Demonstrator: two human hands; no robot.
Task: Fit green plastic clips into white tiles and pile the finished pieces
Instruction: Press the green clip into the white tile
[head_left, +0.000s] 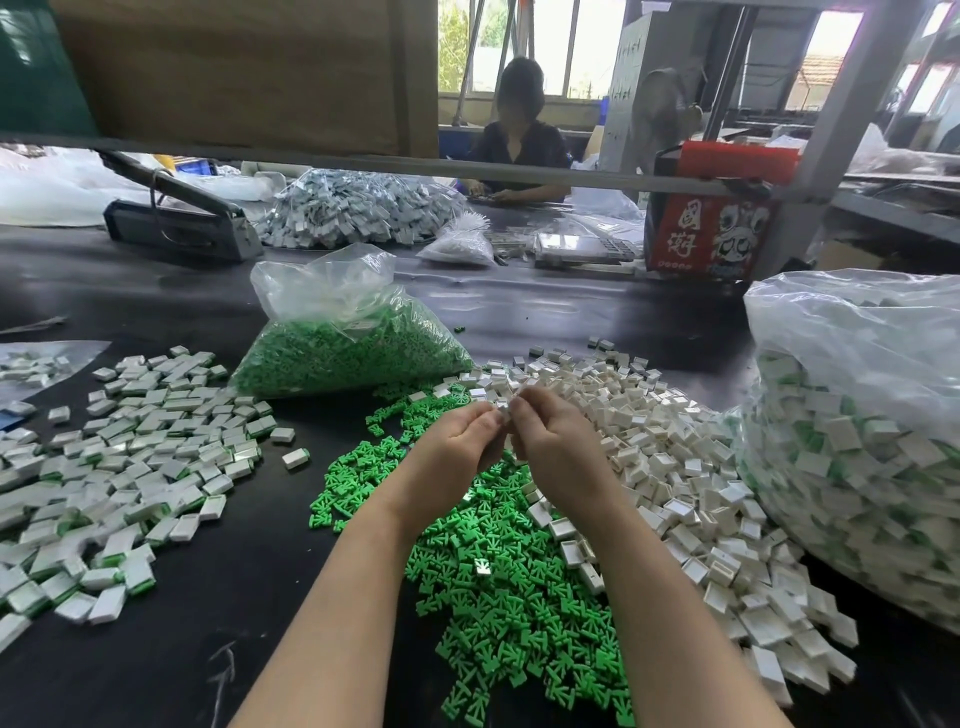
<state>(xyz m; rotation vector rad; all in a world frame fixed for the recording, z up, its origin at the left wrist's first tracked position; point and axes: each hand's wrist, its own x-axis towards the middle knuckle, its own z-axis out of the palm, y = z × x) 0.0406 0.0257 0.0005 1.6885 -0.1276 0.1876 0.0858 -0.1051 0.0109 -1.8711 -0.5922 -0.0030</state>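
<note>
My left hand (457, 441) and my right hand (556, 447) meet above the black table, fingers curled round one small white tile (505, 413) pinched between their tips; whether a clip is in it is hidden. Loose green clips (498, 587) lie heaped under my forearms. Empty white tiles (670, 467) spread to the right of my hands. Finished tiles with green edges (135, 467) are piled on the left.
A clear bag of green clips (343, 338) stands behind my hands. A big bag of finished pieces (862, 441) fills the right side. Another person (519, 135) sits across the table (270, 545), near a red box (711, 228) and a grey heap (358, 208).
</note>
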